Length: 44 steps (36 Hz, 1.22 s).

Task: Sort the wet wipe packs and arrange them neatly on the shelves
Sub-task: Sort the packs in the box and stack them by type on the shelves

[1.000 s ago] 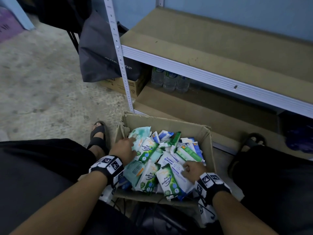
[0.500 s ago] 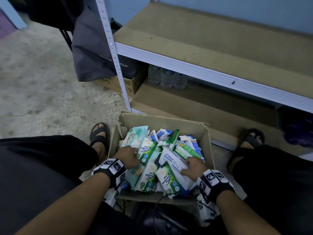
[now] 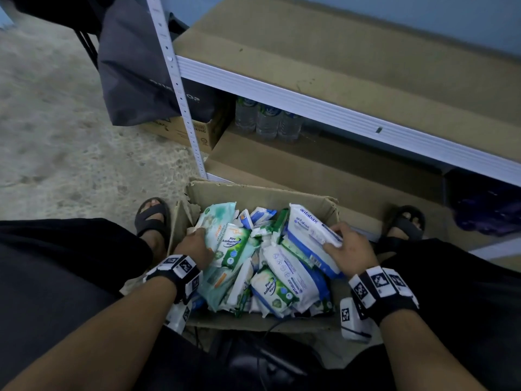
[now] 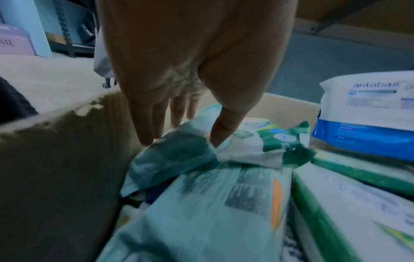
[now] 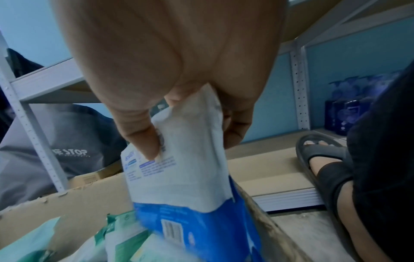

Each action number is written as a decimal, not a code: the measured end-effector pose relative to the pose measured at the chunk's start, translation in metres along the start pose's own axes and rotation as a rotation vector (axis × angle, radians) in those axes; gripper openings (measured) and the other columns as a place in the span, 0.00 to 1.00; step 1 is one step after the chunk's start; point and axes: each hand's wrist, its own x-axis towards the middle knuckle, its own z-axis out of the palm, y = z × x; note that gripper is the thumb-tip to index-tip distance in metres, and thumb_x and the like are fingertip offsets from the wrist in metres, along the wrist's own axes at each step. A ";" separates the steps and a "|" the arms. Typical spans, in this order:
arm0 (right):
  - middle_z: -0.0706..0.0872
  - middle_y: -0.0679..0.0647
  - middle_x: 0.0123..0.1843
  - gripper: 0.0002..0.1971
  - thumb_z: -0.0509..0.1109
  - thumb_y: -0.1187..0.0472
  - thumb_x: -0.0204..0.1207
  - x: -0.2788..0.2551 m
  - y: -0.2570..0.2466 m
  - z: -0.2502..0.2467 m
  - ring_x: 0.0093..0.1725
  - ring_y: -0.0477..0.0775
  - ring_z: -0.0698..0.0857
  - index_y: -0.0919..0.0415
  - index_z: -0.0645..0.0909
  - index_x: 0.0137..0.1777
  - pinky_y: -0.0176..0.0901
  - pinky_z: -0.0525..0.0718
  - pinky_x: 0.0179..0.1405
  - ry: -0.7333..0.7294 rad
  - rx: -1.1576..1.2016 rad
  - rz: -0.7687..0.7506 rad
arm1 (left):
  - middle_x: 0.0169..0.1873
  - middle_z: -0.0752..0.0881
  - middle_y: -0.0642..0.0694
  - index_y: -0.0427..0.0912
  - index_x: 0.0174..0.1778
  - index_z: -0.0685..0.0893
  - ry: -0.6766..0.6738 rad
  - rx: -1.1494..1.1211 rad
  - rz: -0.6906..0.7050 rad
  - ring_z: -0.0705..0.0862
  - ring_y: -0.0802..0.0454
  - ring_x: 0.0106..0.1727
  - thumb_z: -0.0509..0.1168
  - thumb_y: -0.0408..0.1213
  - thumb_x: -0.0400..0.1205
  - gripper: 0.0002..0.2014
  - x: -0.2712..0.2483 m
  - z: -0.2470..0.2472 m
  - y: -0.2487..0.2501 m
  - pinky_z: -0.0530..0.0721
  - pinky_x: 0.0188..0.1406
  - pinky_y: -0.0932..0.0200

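Head view: cardboard box (image 3: 253, 194) on the floor between my feet, full of jumbled wet wipe packs (image 3: 270, 280), right in front of the bottom shelf (image 3: 324, 176). My left hand (image 3: 194, 248) is down at the box's left side, fingers tucked around the pale green pack (image 3: 217, 221) lying there. My right hand (image 3: 351, 251) is at the box's right side, thumb and fingers clamped on the end of a white-and-blue antabax pack (image 3: 307, 235), which stands tilted above the pile. Upper shelf (image 3: 338, 66) covered in cardboard; water bottles (image 3: 267, 119) stand under it.

Left wrist: left hand (image 4: 190, 70) points down into the box (image 4: 56, 159), thumb pressing into crumpled green wrapping (image 4: 257, 147), fingers behind the pale green pack (image 4: 174, 159). Pinching grip, fingers only partly bent. The antabax pack (image 4: 369, 113) shows at right.

Right wrist: right hand (image 5: 179, 70) pinches the antabax pack (image 5: 186, 168) by its top edge, thumb on one face, fingers on the other. Pack hangs upright against the box wall (image 5: 253, 205). Green packs (image 5: 116, 239) below it. My sandalled foot (image 5: 320, 150) rests near the shelf rail.
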 end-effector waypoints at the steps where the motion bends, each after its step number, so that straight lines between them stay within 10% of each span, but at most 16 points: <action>1: 0.89 0.55 0.49 0.10 0.74 0.57 0.73 0.000 0.001 -0.002 0.49 0.60 0.87 0.48 0.76 0.50 0.46 0.81 0.45 0.023 0.009 0.011 | 0.73 0.76 0.34 0.40 0.82 0.62 0.009 -0.010 0.011 0.78 0.36 0.70 0.66 0.41 0.81 0.34 0.001 -0.001 0.003 0.79 0.65 0.50; 9: 0.90 0.60 0.55 0.17 0.75 0.58 0.75 -0.001 0.013 -0.009 0.55 0.62 0.87 0.59 0.81 0.62 0.42 0.80 0.52 0.199 0.070 0.120 | 0.70 0.77 0.41 0.42 0.75 0.75 0.313 0.009 0.318 0.72 0.37 0.69 0.65 0.35 0.78 0.26 -0.005 -0.005 0.056 0.72 0.67 0.47; 15: 0.89 0.61 0.58 0.19 0.75 0.55 0.74 -0.006 0.028 -0.013 0.59 0.65 0.85 0.60 0.81 0.63 0.48 0.82 0.57 0.176 0.073 0.244 | 0.64 0.80 0.43 0.42 0.67 0.80 0.141 -0.081 0.516 0.79 0.41 0.65 0.65 0.33 0.79 0.19 -0.009 0.017 0.097 0.79 0.61 0.52; 26: 0.88 0.58 0.55 0.19 0.75 0.47 0.72 -0.014 0.054 0.005 0.56 0.64 0.86 0.52 0.79 0.60 0.49 0.84 0.54 0.080 0.051 0.368 | 0.77 0.72 0.38 0.38 0.79 0.68 -0.274 -0.074 0.229 0.73 0.41 0.75 0.68 0.48 0.82 0.32 -0.008 0.066 0.134 0.76 0.69 0.53; 40: 0.89 0.56 0.52 0.17 0.76 0.48 0.70 -0.012 0.056 0.006 0.53 0.63 0.86 0.52 0.80 0.56 0.49 0.84 0.52 0.065 0.049 0.385 | 0.76 0.72 0.36 0.35 0.82 0.61 -0.191 -0.132 -0.042 0.76 0.39 0.73 0.76 0.52 0.74 0.46 0.009 0.085 0.153 0.80 0.68 0.45; 44: 0.89 0.56 0.52 0.17 0.77 0.49 0.71 -0.012 0.056 0.005 0.53 0.63 0.86 0.52 0.80 0.56 0.48 0.84 0.51 0.068 0.055 0.380 | 0.50 0.84 0.40 0.42 0.59 0.79 -0.215 -0.105 -0.026 0.84 0.46 0.53 0.75 0.56 0.75 0.26 0.010 0.086 0.152 0.83 0.52 0.52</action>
